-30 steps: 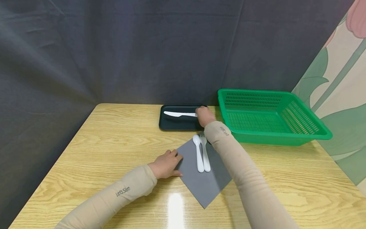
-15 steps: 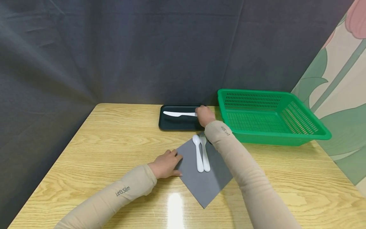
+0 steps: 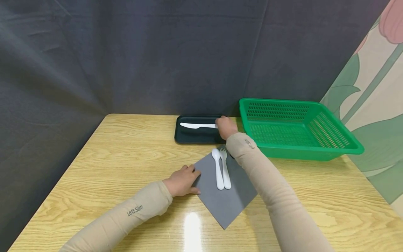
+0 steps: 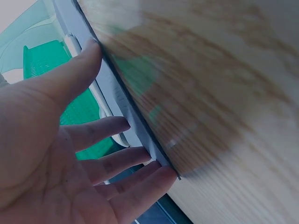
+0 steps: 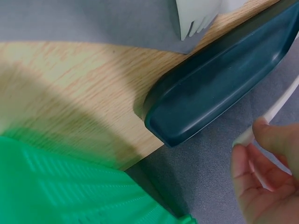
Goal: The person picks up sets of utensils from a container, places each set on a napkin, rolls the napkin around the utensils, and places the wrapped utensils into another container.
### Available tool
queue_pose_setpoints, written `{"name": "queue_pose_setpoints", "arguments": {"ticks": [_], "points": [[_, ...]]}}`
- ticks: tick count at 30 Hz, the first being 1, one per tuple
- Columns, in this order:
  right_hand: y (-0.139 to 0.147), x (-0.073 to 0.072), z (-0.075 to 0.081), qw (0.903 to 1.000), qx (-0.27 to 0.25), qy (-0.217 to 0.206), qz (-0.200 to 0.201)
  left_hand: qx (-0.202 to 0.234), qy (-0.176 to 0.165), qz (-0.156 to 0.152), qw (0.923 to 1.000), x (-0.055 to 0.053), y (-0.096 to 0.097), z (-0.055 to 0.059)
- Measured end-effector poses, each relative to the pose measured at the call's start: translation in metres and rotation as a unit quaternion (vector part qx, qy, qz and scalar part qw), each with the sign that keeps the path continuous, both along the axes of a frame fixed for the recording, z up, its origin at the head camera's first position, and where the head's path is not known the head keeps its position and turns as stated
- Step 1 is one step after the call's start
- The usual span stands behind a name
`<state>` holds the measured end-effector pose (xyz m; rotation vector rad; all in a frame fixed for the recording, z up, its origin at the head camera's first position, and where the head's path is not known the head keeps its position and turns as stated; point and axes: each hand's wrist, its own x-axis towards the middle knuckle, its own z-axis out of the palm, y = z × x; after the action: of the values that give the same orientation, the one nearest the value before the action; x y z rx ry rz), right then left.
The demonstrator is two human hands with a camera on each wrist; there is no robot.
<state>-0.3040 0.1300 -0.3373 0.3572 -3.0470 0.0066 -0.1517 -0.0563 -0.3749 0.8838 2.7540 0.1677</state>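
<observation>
My right hand (image 3: pixel 226 127) pinches the handle end of a white plastic knife (image 3: pixel 196 125) between thumb and fingers. In the right wrist view the knife (image 5: pixel 281 101) is apart from the dark tray (image 5: pixel 205 98); from the head it appears across that tray (image 3: pixel 201 139), blade to the left. My left hand (image 3: pixel 182 181) rests at the left corner of a grey square sheet (image 3: pixel 225 208), its fingers (image 4: pixel 128 161) lightly bent and touching the sheet's edge. On the sheet a white spoon (image 3: pixel 218 169) and a white fork (image 3: pixel 225 169) lie side by side. My right forearm hides part of the sheet.
A green plastic basket (image 3: pixel 302 148) stands at the back right, beside my right hand. Behind the wooden table (image 3: pixel 126 147) hangs a dark grey cloth (image 3: pixel 176 56). A flower-patterned wall covering (image 3: pixel 384 147) is at the right.
Almost nothing differs. The view has shifted very slightly; both hands, the knife, the spoon and the fork stay where they were.
</observation>
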Motion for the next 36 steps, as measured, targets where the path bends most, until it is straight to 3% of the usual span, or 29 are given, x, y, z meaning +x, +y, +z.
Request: {"name": "queue_pose_setpoints", "arguments": {"ticks": [13,36], "points": [[0.004,0.006,0.004,0.9997,-0.015,-0.014,-0.010,-0.006,0.004,-0.002,1.0000,-0.001,0.000,-0.001],[0.010,0.012,0.007,0.9998,-0.015,-0.005,0.013,-0.003,0.011,-0.005,0.9999,0.001,0.000,0.000]]}}
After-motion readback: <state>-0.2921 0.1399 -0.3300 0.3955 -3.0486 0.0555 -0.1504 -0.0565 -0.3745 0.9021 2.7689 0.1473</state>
